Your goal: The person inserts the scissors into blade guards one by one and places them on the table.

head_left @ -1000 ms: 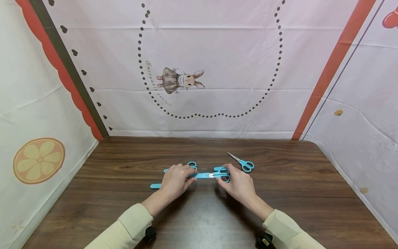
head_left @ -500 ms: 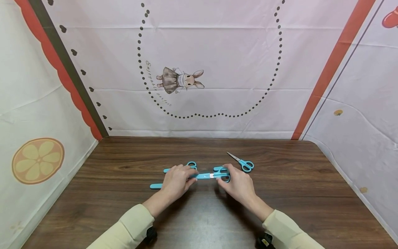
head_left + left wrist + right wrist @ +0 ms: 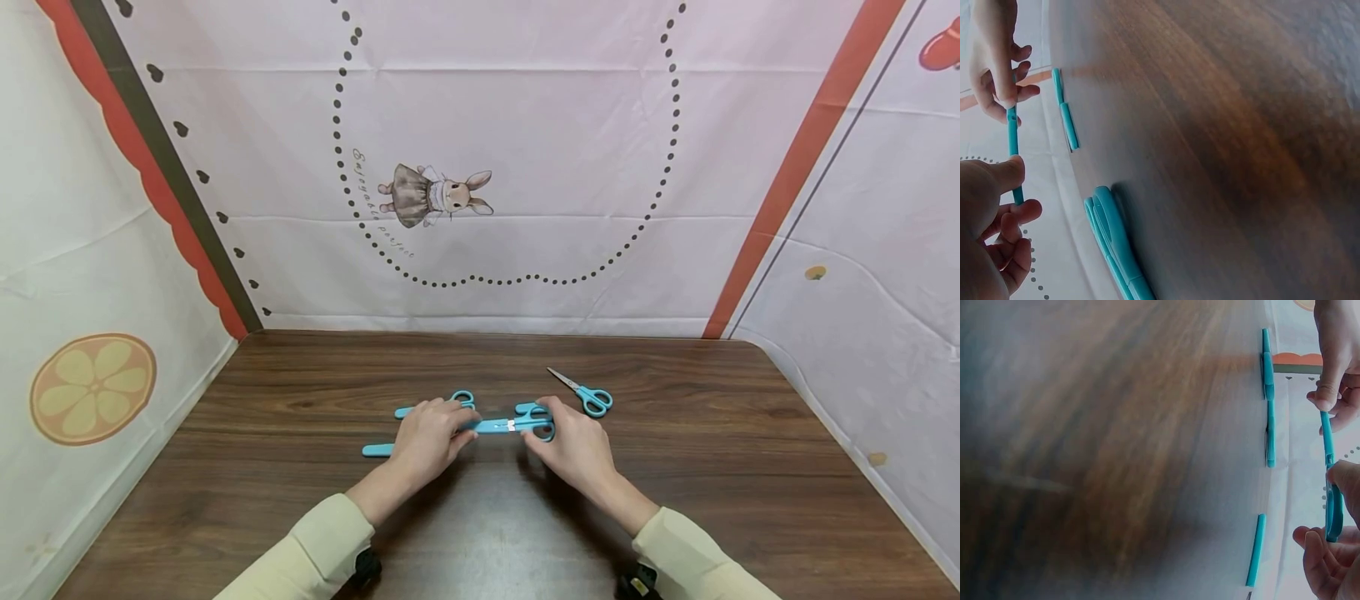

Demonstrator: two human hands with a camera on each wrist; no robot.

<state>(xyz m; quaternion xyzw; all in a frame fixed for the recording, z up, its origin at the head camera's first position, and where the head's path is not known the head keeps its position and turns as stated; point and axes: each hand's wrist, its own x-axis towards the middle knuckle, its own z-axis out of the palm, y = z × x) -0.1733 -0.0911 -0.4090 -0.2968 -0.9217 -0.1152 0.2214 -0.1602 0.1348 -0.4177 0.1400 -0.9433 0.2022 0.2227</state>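
In the head view, my left hand [image 3: 429, 435] pinches a light blue blade sheath [image 3: 492, 426] between thumb and fingers. My right hand [image 3: 573, 440] holds the blue handles [image 3: 543, 430] of a pair of scissors by their loops. The blades sit mostly inside the sheath, with a short silver strip showing between sheath and handles. Both wrist views show the sheathed scissors [image 3: 1013, 134] lifted off the tabletop, stretched between the two hands. Behind my left hand lies another pair of scissors [image 3: 463, 398], partly covered by the fingers.
Uncovered scissors [image 3: 595, 401] lie behind my right hand, blades pointing back left. A loose blue sheath [image 3: 1256, 550] lies on the wooden table [image 3: 712, 433] near them. The end of another blue piece [image 3: 377, 450] pokes out left of my left wrist. Printed cloth walls [image 3: 562, 167] enclose the table.
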